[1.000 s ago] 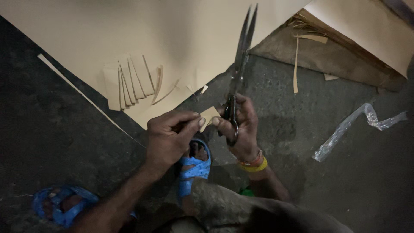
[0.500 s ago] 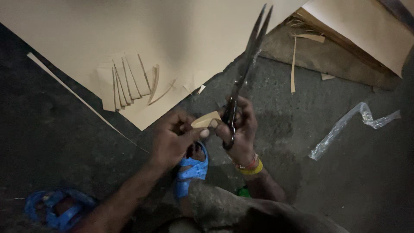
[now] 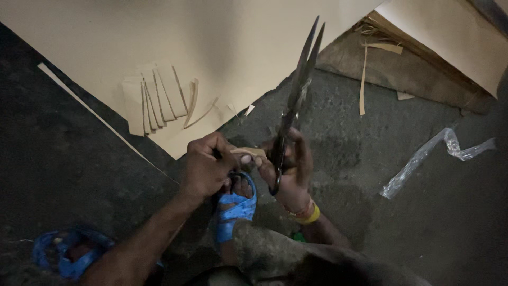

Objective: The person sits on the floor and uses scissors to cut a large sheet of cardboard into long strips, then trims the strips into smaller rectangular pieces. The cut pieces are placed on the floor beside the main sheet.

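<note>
My right hand [image 3: 288, 169] grips the handles of a long pair of dark metal scissors [image 3: 297, 92], whose closed blades point up and away from me. My left hand [image 3: 207, 168] pinches one end of a small tan paper piece [image 3: 247, 152], and the fingers of my right hand touch its other end. Both hands meet just above my foot in a blue sandal [image 3: 233, 209].
A large tan sheet [image 3: 211, 42] covers the dark floor ahead, with a stack of cut tan strips [image 3: 156, 98] lying on it. Another tan sheet [image 3: 450, 37] lies at the upper right, a clear plastic strip [image 3: 428, 159] at the right, a second blue sandal [image 3: 66, 254] at the lower left.
The scissors have tilted a little further to the right. My hands have stayed together on the small paper piece, and the view has shifted slightly.
</note>
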